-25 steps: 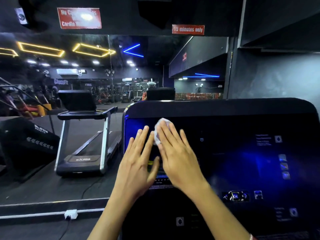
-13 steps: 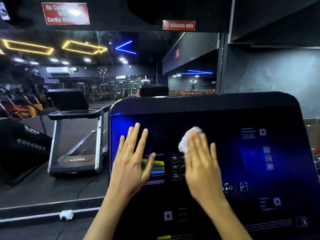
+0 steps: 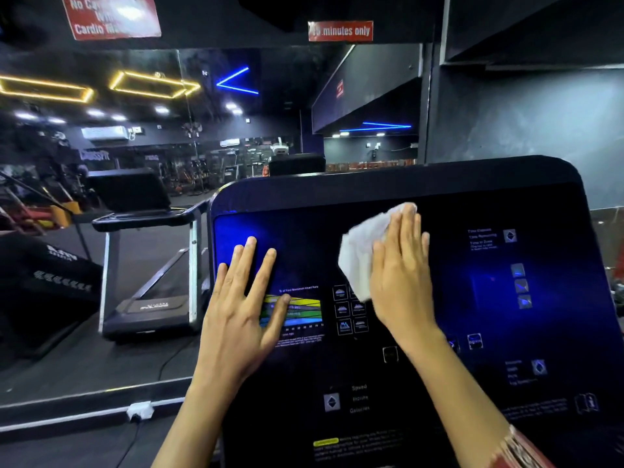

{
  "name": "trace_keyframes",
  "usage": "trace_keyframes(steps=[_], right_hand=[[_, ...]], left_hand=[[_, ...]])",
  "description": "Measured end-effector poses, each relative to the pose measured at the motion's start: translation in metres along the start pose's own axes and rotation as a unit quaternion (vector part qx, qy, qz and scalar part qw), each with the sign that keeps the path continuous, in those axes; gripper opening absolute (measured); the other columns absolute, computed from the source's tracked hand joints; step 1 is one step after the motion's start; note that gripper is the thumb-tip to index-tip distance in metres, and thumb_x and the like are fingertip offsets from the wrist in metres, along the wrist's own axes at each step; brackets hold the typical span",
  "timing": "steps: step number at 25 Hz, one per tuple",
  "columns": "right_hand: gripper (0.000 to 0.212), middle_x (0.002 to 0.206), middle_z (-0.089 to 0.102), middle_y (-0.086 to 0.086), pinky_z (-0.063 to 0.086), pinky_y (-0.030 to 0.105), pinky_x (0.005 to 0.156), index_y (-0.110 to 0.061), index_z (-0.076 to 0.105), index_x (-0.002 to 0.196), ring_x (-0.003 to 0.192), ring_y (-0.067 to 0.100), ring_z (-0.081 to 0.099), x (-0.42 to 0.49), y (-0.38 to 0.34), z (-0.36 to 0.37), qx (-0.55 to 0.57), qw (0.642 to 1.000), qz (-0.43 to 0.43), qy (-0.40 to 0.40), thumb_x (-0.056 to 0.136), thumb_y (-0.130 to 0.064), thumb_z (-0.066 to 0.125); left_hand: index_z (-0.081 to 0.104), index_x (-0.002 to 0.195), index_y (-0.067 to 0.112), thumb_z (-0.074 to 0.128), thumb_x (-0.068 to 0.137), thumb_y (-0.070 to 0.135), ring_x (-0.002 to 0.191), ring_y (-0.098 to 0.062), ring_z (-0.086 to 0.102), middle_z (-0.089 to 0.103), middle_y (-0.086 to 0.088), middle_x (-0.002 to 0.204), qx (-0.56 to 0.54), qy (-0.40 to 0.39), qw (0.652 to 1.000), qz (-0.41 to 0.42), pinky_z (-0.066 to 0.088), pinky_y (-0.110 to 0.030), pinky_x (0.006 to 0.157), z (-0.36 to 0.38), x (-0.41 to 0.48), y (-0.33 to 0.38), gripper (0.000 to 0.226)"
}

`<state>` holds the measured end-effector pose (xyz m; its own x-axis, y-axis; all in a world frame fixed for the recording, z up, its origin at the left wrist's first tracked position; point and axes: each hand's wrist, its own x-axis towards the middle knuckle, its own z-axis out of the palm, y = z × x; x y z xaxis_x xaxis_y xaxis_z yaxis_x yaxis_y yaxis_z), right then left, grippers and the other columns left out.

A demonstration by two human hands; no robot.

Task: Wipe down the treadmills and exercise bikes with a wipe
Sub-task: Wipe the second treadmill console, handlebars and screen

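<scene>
A large black treadmill console (image 3: 472, 204) with blue-lit icons and a coloured heart-rate chart fills the right and centre of the head view. My right hand (image 3: 401, 275) lies flat with straight fingers, pressing a crumpled white wipe (image 3: 363, 248) against the upper middle of the panel. My left hand (image 3: 236, 309) rests flat on the console's left side, fingers spread, thumb over the coloured chart.
A wall mirror (image 3: 101, 231) on the left reflects another treadmill (image 3: 148, 282) and the gym behind. A white power socket (image 3: 140, 410) with a cable sits on the ledge at the mirror's base. Red signs (image 3: 340, 30) hang above. A dark wall (image 3: 540, 113) stands at right.
My right hand has slid the wipe rightward and slightly up across the console. My left hand stayed flat on the panel's left side.
</scene>
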<state>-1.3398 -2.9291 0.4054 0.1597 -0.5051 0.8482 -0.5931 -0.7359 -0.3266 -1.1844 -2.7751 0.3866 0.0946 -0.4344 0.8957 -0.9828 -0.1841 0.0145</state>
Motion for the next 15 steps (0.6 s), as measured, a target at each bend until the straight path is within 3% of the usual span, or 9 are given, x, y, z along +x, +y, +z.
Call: trace_keyframes(steps=[2, 5, 6, 9, 11, 13, 15], right_hand=[[0.056, 0.152, 0.022, 0.029, 0.012, 0.045, 0.118, 0.012, 0.028, 0.143, 0.142, 0.039, 0.021, 0.015, -0.038, 0.013, 0.014, 1.0, -0.017, 0.0, 0.097, -0.021, 0.024], [0.051, 0.151, 0.033, 0.02, 0.018, 0.042, 0.115, 0.004, 0.037, 0.142, 0.14, 0.031, 0.031, -0.016, -0.068, 0.021, -0.026, 0.971, -0.237, -0.022, 0.097, -0.02, 0.031], [0.049, 0.151, 0.034, 0.016, 0.021, 0.042, 0.115, 0.001, 0.038, 0.143, 0.14, 0.027, 0.033, -0.03, -0.064, 0.019, -0.04, 0.961, -0.271, -0.026, 0.099, -0.021, 0.03], [0.049, 0.15, 0.035, 0.015, 0.02, 0.046, 0.114, 0.001, 0.039, 0.142, 0.138, 0.029, 0.036, -0.033, -0.048, 0.013, -0.054, 0.978, -0.199, 0.022, 0.099, -0.02, 0.03], [0.052, 0.15, 0.032, 0.022, 0.014, 0.046, 0.115, 0.007, 0.036, 0.142, 0.139, 0.035, 0.032, -0.009, -0.065, 0.019, -0.064, 0.99, -0.126, 0.026, 0.096, -0.017, 0.031], [0.054, 0.151, 0.029, 0.026, 0.011, 0.045, 0.116, 0.01, 0.033, 0.142, 0.141, 0.038, 0.028, 0.015, -0.102, 0.032, -0.05, 0.992, -0.114, 0.024, 0.097, -0.019, 0.029], [0.057, 0.152, 0.027, 0.024, 0.014, 0.044, 0.117, 0.008, 0.031, 0.144, 0.143, 0.036, 0.024, 0.019, -0.133, 0.044, -0.036, 0.981, -0.189, 0.009, 0.098, -0.026, 0.027]], left_hand=[[0.041, 0.143, 0.01, 0.042, 0.092, 0.042, 0.144, -0.023, 0.018, 0.027, -0.014, 0.154, 0.002, 0.005, 1.0, -0.004, 0.011, -0.036, 0.117, -0.003, -0.003, -0.003, 0.06], [0.037, 0.145, 0.009, 0.045, 0.091, 0.043, 0.143, -0.025, 0.021, 0.025, -0.014, 0.155, 0.003, 0.019, 0.999, -0.025, 0.016, -0.04, 0.116, -0.008, -0.008, -0.017, 0.064], [0.034, 0.146, 0.009, 0.045, 0.091, 0.044, 0.144, -0.025, 0.021, 0.024, -0.013, 0.155, -0.002, 0.022, 0.999, -0.037, 0.016, -0.04, 0.116, -0.01, -0.011, -0.023, 0.066], [0.028, 0.148, 0.011, 0.043, 0.092, 0.046, 0.145, -0.019, 0.019, 0.022, -0.008, 0.157, -0.041, 0.028, 0.997, -0.065, 0.017, -0.041, 0.116, -0.015, -0.018, -0.035, 0.067], [0.028, 0.149, 0.016, 0.044, 0.092, 0.043, 0.145, -0.009, 0.016, 0.021, -0.002, 0.157, -0.129, 0.018, 0.986, -0.102, 0.016, -0.038, 0.116, -0.016, -0.022, -0.033, 0.065], [0.031, 0.145, 0.025, 0.045, 0.09, 0.043, 0.142, -0.001, 0.022, 0.028, 0.004, 0.154, -0.266, 0.029, 0.949, -0.165, 0.019, -0.032, 0.116, -0.017, -0.021, -0.024, 0.06], [0.038, 0.136, 0.033, 0.052, 0.085, 0.043, 0.137, 0.001, 0.032, 0.038, 0.009, 0.148, -0.385, 0.061, 0.89, -0.237, 0.026, -0.024, 0.113, -0.019, -0.017, -0.016, 0.054]])
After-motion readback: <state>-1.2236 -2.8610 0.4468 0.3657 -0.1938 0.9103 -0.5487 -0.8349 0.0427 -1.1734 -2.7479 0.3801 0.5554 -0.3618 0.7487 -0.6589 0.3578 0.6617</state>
